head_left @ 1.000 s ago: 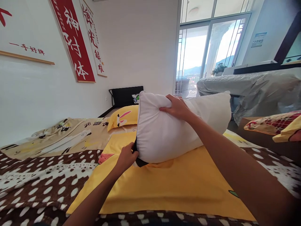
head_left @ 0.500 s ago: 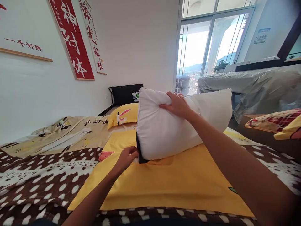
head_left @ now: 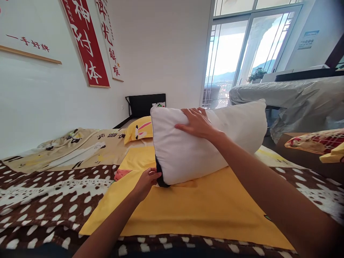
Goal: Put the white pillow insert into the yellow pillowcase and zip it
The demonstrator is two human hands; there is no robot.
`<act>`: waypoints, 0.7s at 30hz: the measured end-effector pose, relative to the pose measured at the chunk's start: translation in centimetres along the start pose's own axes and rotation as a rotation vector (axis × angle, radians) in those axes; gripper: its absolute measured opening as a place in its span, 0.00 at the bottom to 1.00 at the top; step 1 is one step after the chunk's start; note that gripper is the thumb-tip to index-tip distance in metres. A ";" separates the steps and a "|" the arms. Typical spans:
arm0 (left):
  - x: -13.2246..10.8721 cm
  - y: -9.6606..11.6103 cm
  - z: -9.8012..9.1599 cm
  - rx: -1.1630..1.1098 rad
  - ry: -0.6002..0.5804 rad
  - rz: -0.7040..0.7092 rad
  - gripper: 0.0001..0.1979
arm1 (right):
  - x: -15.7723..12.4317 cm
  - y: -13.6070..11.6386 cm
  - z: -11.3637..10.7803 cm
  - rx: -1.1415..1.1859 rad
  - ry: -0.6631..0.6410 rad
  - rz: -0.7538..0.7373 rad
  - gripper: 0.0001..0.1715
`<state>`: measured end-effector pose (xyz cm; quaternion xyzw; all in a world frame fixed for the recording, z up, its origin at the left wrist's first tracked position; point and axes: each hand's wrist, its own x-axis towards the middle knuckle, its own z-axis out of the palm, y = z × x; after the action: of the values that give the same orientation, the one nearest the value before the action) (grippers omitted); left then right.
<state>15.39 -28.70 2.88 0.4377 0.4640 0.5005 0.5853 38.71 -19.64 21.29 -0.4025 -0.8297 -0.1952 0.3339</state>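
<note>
White pillow point(head_left: 177, 150), one: soft, smooth fabric, plump and oblong, piped along the seam; propped on a long edge across the middle of the yellow cloth, broad face toward the viewer. Black edging point(head_left: 162, 182), one visible length, at the lower left corner of same.

Hands, two, bare. Right hand point(head_left: 197, 123): grasping the white pillow near the top, thumb laid along the near face, fingers spread toward the upper edge. Left hand point(head_left: 148, 179): thumb and fingertips at the black edging; cannot tell whether pinched or merely touching.

Yellow cloth point(head_left: 204, 211), one: thin, flat, wide, with one printed watermelon slice point(head_left: 122, 175) at left and a small green print at right, partly behind the right forearm.

Blanket point(head_left: 53, 200) beneath: plush; brown with white spots in front, beige with animal figures behind.

Yellow pillow point(head_left: 135, 129), one: rounded, rabbit-printed, partly behind the white pillow.

Wall hangings, three: one red scroll point(head_left: 87, 46), one narrow white scroll point(head_left: 111, 46), one wide white hanging point(head_left: 29, 34), cut off by the frame. Black panel point(head_left: 145, 103), one. Potted plant point(head_left: 257, 74), one. Plastic sheeting point(head_left: 298, 95): translucent, crumpled, draped. Checked fabric point(head_left: 317, 140), red and cream, at far right.
</note>
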 end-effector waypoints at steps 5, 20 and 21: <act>-1.1 0.2 0.1 -0.126 -0.022 -0.078 0.18 | -0.2 -0.5 -1.0 0.004 0.043 0.007 0.32; -2.1 -0.6 -0.2 -0.116 -0.019 -0.091 0.16 | -10.9 -13.4 6.6 0.793 -0.549 0.368 0.09; -2.1 -0.6 -0.3 -0.099 -0.020 -0.094 0.17 | -10.9 -13.4 6.7 0.801 -0.564 0.375 0.08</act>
<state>15.06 -30.86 2.42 0.3907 0.4528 0.4904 0.6339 30.26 -29.51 8.10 -0.4219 -0.8106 0.3163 0.2546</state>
